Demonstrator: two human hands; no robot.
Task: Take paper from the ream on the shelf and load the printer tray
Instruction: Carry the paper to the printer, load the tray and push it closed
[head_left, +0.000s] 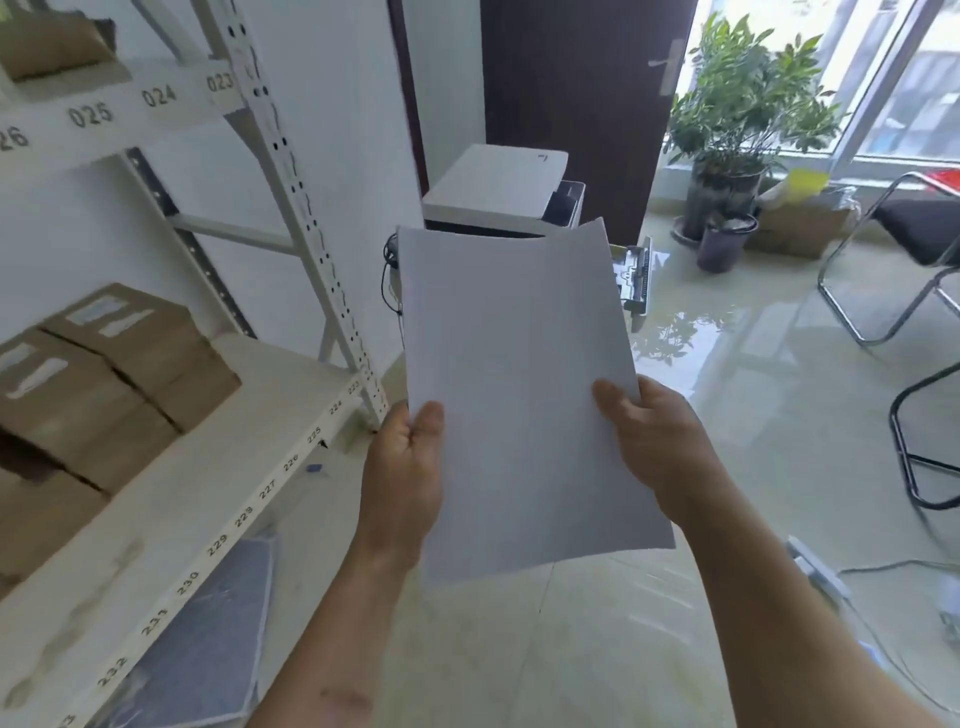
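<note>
I hold a stack of white paper (519, 395) in front of me, its long side pointing away and its far end curling slightly. My left hand (405, 467) grips the left edge, thumb on top. My right hand (654, 441) grips the right edge, thumb on top as well. Beyond the paper stands the white printer (498, 187) on the floor by the wall. Its pulled-out tray (636, 275) shows just past the paper's right edge; most of the tray is hidden behind the sheets. The white shelf (208, 499) with number labels is on my left.
Brown cardboard boxes (104, 379) sit on the shelf. A dark door (587, 104) stands behind the printer. Potted plants (737, 130) and a cardboard box (800, 223) are by the window. Metal-framed chairs (909, 270) stand right; a cable and power strip (815, 566) lie on the glossy floor.
</note>
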